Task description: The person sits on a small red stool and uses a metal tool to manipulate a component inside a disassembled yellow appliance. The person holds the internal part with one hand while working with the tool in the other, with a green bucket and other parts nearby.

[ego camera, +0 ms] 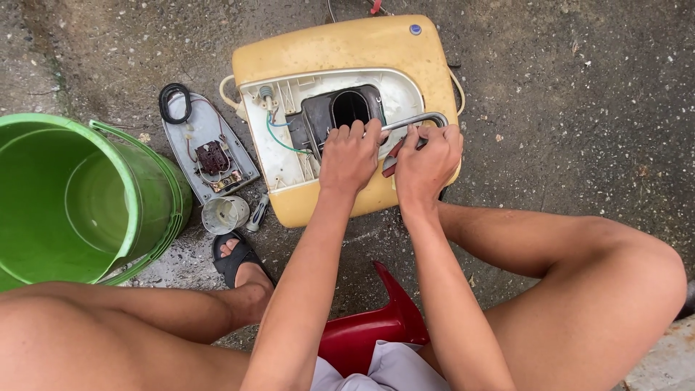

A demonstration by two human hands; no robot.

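Yellow appliance casing [347, 43]: laid underside up on the concrete ground [579, 108], near its far edge. Bent metal tube [416, 119]: pinched by right hand [426, 163] alongside a red-handled tool [391, 156]. Left hand [350, 156]: fingers curled, bracing black inner housing [340, 112]. Steadying advised; green wires [279, 134] to be spared. Green bucket [79, 195], detached plate [206, 148] at left.

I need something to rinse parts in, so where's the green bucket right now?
In the head view the green bucket stands on the ground at the far left, beside the grey cover plate and a small clear cup.
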